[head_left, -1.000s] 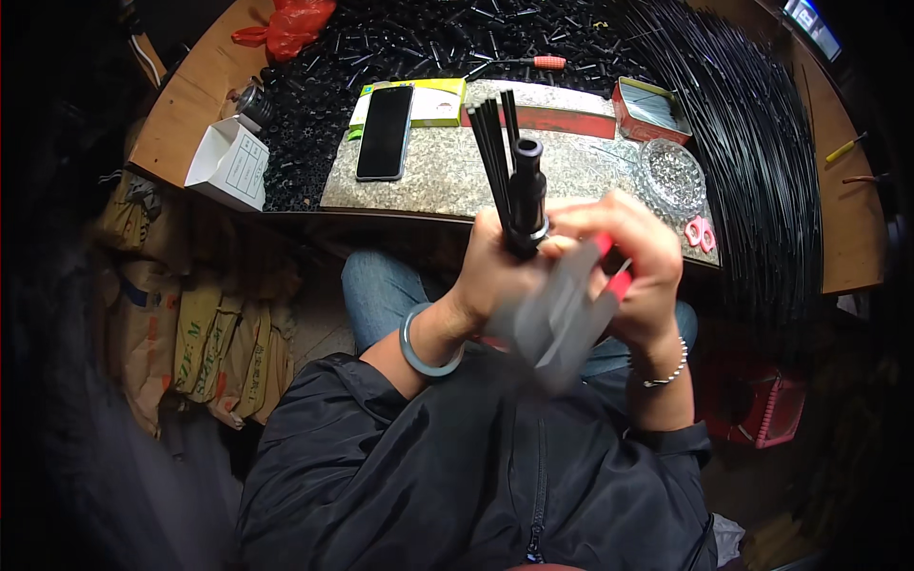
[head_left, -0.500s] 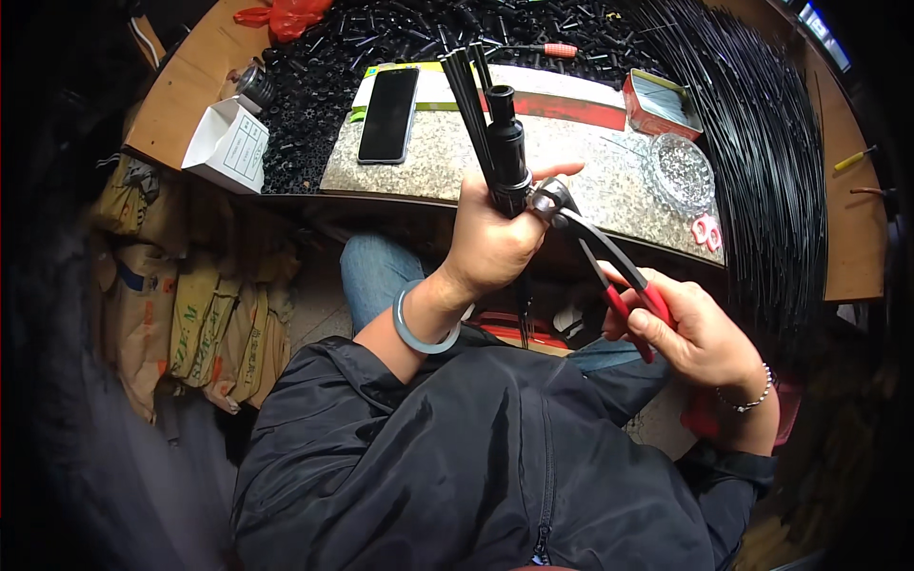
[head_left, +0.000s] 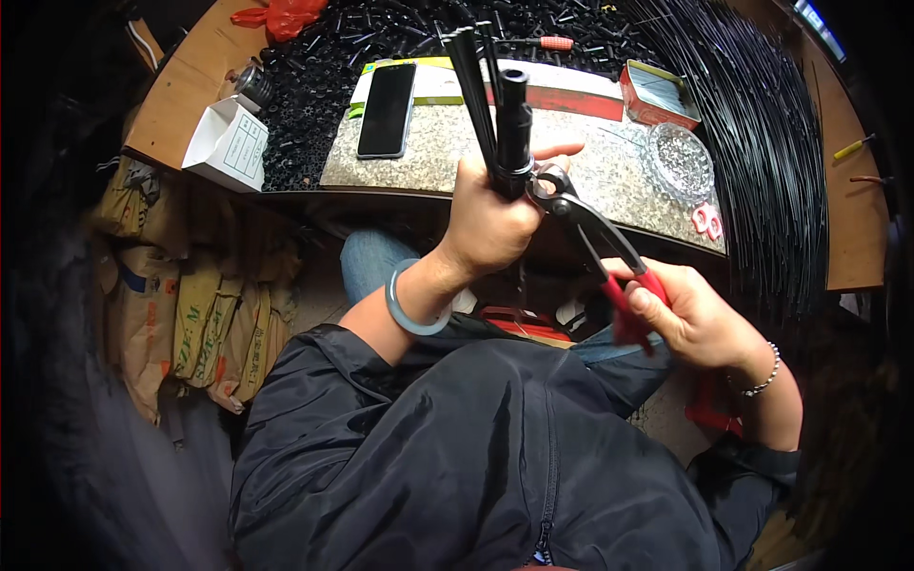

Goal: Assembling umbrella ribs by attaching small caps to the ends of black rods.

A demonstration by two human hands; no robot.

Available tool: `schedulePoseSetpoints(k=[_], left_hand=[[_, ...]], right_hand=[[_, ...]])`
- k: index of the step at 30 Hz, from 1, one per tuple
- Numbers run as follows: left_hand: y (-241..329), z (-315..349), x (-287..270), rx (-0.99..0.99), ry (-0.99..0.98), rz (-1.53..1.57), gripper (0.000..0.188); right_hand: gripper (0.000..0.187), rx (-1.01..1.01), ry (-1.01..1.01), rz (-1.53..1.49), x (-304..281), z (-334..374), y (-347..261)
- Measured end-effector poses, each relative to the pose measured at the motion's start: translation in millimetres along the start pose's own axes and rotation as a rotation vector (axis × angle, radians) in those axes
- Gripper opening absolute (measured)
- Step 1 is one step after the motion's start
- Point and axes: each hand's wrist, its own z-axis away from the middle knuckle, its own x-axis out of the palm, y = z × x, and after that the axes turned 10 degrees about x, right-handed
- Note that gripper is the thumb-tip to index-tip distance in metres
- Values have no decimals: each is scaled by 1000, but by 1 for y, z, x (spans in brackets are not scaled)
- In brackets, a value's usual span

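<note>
My left hand (head_left: 497, 221) is wrapped round a black tubular fitting (head_left: 514, 128), which stands nearly upright. Several thin black rods (head_left: 468, 86) rise beside it from the same grip. In my right hand (head_left: 690, 314) are red-handled pincers (head_left: 595, 233), slanting up to the left. Their rounded jaws (head_left: 549, 186) meet the lower part of the fitting beside my left thumb; what lies between them is too small to make out. My left index finger points out to the right behind the jaws.
A speckled bench top (head_left: 438, 167) lies beyond my hands. On it are a phone (head_left: 387, 109), a glass dish (head_left: 680, 162) and a red tin (head_left: 659, 93). Long black rods (head_left: 752, 162) cover the right side, small black parts (head_left: 381, 33) the back. A white box (head_left: 227, 147) stands left; sacks (head_left: 195, 324) sit below.
The black fitting has tilted and shifted slightly in my left hand. The pincers' jaws have moved a little up and left, and my right forearm has swung outward.
</note>
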Motion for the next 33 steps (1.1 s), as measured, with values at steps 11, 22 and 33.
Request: schedulePoseSetpoints(k=[11,22,33], left_hand=[[9,-2,-6,168,-4,-210,24],[29,-3,-36,-141,282,559,29],[49,31,-43,67,470,667,29]], right_hand=[[29,96,201,407,-2,14,-39],[36,-169,898,1012,-13,-80,66],[66,-212,-42,371,81,-25,74]])
